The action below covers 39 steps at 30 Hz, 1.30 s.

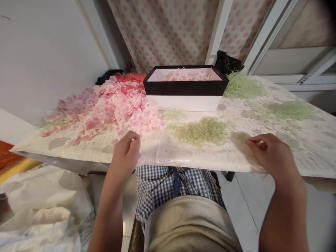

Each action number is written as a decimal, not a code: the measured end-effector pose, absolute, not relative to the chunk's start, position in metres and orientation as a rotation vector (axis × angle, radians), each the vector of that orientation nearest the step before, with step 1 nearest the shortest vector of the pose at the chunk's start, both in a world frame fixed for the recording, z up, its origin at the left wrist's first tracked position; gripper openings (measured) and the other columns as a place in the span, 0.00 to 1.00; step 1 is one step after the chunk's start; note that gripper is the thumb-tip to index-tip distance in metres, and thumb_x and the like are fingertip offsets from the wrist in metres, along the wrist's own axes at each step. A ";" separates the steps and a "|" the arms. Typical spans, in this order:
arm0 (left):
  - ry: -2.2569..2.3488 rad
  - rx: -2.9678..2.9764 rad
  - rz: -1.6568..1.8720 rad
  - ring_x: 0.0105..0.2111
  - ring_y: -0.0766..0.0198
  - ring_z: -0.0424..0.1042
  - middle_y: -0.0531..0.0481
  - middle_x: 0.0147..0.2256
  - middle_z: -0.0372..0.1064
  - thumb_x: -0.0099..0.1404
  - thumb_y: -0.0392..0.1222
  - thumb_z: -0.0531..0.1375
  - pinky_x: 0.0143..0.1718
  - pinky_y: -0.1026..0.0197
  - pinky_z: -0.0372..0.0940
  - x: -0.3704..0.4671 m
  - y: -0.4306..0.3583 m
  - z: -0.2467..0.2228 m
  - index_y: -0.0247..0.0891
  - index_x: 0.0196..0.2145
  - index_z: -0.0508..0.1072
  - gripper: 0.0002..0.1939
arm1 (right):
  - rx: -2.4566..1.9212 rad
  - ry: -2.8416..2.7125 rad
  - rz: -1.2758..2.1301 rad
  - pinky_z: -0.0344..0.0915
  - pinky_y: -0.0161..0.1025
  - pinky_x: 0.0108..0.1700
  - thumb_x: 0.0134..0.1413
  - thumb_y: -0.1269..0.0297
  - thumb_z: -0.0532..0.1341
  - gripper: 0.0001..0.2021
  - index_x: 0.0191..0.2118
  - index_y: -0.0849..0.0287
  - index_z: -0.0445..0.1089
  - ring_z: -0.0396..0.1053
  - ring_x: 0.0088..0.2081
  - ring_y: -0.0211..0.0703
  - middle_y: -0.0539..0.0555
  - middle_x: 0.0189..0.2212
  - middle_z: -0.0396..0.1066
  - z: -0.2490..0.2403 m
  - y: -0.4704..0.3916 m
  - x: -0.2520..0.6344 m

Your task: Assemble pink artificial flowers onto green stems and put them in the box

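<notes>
My left hand (126, 149) is closed, thumb against the curled fingers, at the table's near edge beside a heap of pink artificial flowers (123, 103). Whatever it holds, if anything, is hidden. Over the table to the right, my right hand (275, 154) is pinched, thumb to forefinger; anything between the tips is too small or blurred to name. Between the hands lies a loose pile of green sprigs (202, 131). Behind that pile stands a white box with a black rim (183, 101), with pink flowers inside it.
More green sprigs lie at the back right (244, 85) and far right (294, 110) of the patterned tablecloth (189, 154). A black plastic bag (228, 63) sits behind the box. Red netting (131, 77) shows behind the flower heap. White sacks (42, 210) lie on the floor at left.
</notes>
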State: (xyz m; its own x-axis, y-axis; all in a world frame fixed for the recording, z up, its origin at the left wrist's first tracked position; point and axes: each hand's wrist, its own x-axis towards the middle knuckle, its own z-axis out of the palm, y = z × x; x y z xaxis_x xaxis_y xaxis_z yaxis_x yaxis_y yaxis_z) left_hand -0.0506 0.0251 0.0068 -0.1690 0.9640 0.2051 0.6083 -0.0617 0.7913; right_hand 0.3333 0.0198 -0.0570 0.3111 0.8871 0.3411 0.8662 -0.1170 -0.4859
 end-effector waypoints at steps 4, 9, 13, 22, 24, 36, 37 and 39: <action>2.178 1.932 0.829 0.27 0.57 0.67 0.48 0.23 0.65 0.62 0.37 0.50 0.29 0.58 0.58 -0.057 0.074 0.007 0.38 0.31 0.66 0.06 | -1.925 -1.425 -0.003 0.60 0.41 0.33 0.52 0.64 0.61 0.03 0.32 0.56 0.70 0.66 0.29 0.44 0.56 0.33 0.72 -0.060 0.022 0.329; 2.231 1.994 0.712 0.38 0.47 0.73 0.37 0.34 0.73 0.66 0.39 0.50 0.39 0.51 0.64 -0.053 0.107 -0.010 0.32 0.42 0.70 0.13 | -1.847 -1.240 0.002 0.66 0.42 0.37 0.52 0.64 0.61 0.05 0.35 0.57 0.72 0.71 0.29 0.46 0.58 0.30 0.75 -0.064 0.020 0.330; 2.242 2.004 0.698 0.40 0.42 0.73 0.35 0.34 0.74 0.66 0.46 0.53 0.41 0.47 0.64 -0.053 0.109 -0.015 0.32 0.42 0.72 0.15 | -1.771 -1.143 0.018 0.69 0.44 0.40 0.49 0.68 0.61 0.10 0.38 0.59 0.75 0.76 0.33 0.50 0.59 0.30 0.77 -0.070 0.022 0.330; 2.088 1.906 1.113 0.26 0.58 0.69 0.51 0.23 0.65 0.65 0.38 0.54 0.28 0.60 0.58 -0.059 0.110 -0.021 0.41 0.34 0.64 0.01 | -1.560 -1.004 0.109 0.71 0.43 0.35 0.47 0.62 0.64 0.11 0.37 0.58 0.77 0.73 0.27 0.44 0.53 0.24 0.74 -0.078 0.025 0.334; 2.015 1.842 1.273 0.19 0.63 0.62 0.57 0.18 0.57 0.67 0.40 0.52 0.23 0.63 0.53 -0.059 0.109 -0.022 0.42 0.33 0.60 0.04 | -1.520 -1.011 0.144 0.71 0.45 0.37 0.45 0.62 0.66 0.12 0.38 0.57 0.79 0.73 0.27 0.45 0.54 0.26 0.75 -0.076 0.022 0.335; 1.503 1.775 1.697 0.14 0.72 0.44 0.62 0.15 0.41 0.66 0.42 0.56 0.16 0.65 0.43 -0.042 0.072 -0.004 0.41 0.27 0.65 0.09 | -1.213 -1.106 0.201 0.71 0.43 0.34 0.45 0.70 0.71 0.03 0.28 0.56 0.77 0.74 0.28 0.45 0.54 0.25 0.76 -0.038 -0.004 0.257; 1.475 1.820 1.676 0.15 0.72 0.44 0.62 0.15 0.42 0.65 0.41 0.58 0.17 0.65 0.43 -0.038 0.061 -0.001 0.40 0.27 0.67 0.09 | -1.116 -1.231 0.232 0.71 0.43 0.37 0.46 0.72 0.70 0.05 0.28 0.55 0.77 0.74 0.33 0.45 0.53 0.28 0.75 -0.033 -0.009 0.244; 1.386 2.019 1.562 0.16 0.73 0.47 0.61 0.16 0.47 0.65 0.37 0.59 0.17 0.66 0.45 -0.028 0.036 0.004 0.39 0.26 0.69 0.09 | -0.978 -1.434 0.390 0.70 0.44 0.43 0.50 0.74 0.68 0.07 0.31 0.52 0.77 0.73 0.40 0.44 0.52 0.36 0.74 -0.024 -0.017 0.219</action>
